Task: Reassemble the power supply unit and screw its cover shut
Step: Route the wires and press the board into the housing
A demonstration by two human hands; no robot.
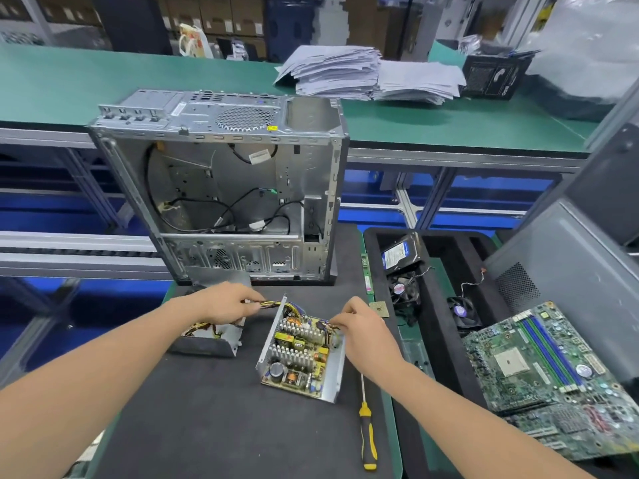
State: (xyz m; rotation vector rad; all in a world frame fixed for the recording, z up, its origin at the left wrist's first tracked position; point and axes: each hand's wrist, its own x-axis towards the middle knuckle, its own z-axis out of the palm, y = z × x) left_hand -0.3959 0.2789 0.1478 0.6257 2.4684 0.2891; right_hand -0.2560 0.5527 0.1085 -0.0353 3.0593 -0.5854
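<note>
Nearest the viewer, on the dark mat point(214, 416), a yellow-and-black screwdriver point(367, 433) is laid just right of the work. It is presumably kept within reach for the cover screws, which are not yet called for. Just beyond it the power supply unit point(301, 357) is set open on the mat, its circuit board and heat sinks exposed inside the metal tray.

At its far right corner the right hand point(363, 330) is held, fingers curled and fingertips brought together on the small wires point(326, 326) at the board's edge, seemingly to tuck them clear. At the far left corner the wire bundle point(271, 303) is gripped by the left hand point(224, 304), fingers closed round it. This is probably done so that the leads can be guided out through the wall before the halves are joined.

Under that hand the cover point(207, 344) is left lying beside the unit, not yet fitted. Farther back the emptied computer case point(224, 188) is stood upright, and beyond it paper stacks point(366, 76) are piled on the green bench point(103, 81).
</note>
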